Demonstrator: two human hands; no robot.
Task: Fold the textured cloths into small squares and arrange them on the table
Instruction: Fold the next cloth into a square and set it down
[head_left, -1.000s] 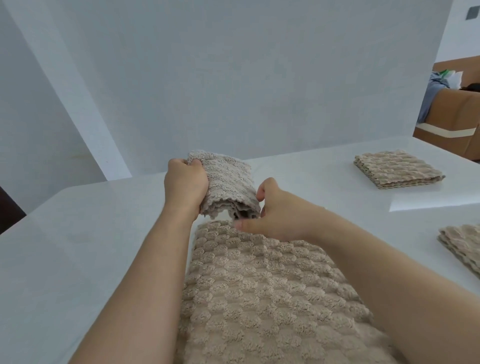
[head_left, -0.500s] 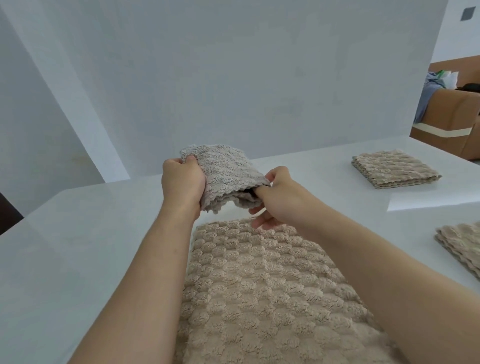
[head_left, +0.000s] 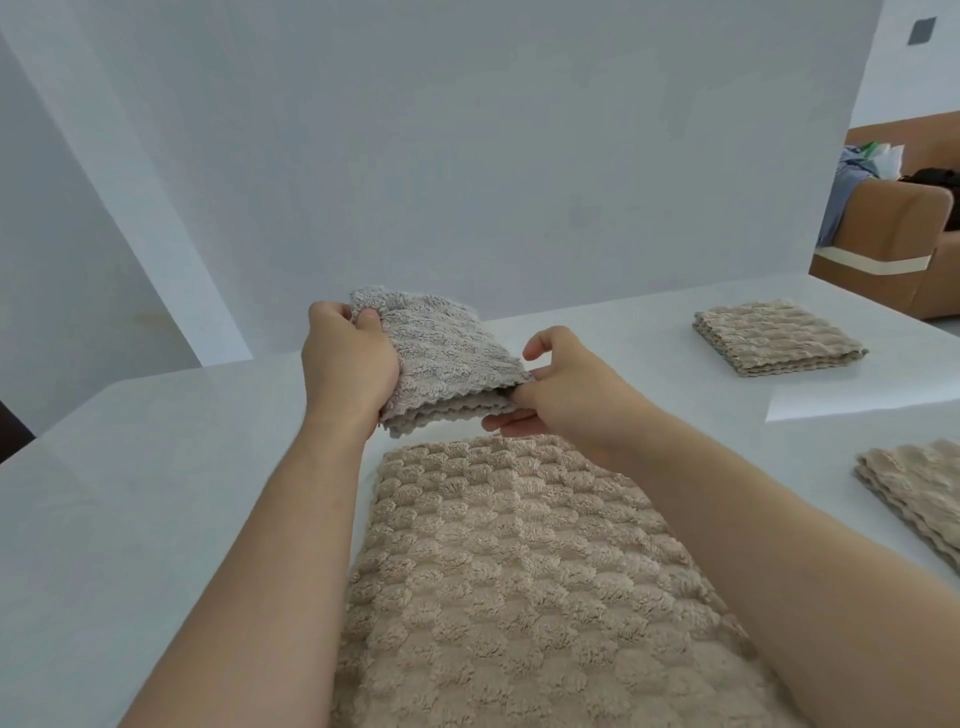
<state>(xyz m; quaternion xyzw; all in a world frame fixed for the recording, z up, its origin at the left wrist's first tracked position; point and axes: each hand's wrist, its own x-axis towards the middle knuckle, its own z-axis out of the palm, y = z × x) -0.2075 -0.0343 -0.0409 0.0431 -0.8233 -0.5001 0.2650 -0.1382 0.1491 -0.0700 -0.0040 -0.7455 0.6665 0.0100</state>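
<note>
Folded grey cloth (head_left: 447, 358) lifted higher, clear of spread beige cloth (head_left: 519, 571); far folded square (head_left: 774, 338) and near folded square (head_left: 919, 488) lie rightward. Left hand (head_left: 348, 358) grips its left edge, right hand (head_left: 566, 384) pinches its right corner.

right folded cloth (head_left: 917, 493) cut off by edge, spread cloth (head_left: 519, 597) cropped below

What I see: two bare arms.
Left hand (head_left: 348, 358), right hand (head_left: 566, 387) bare; forearms uncovered to frame edge.
</note>
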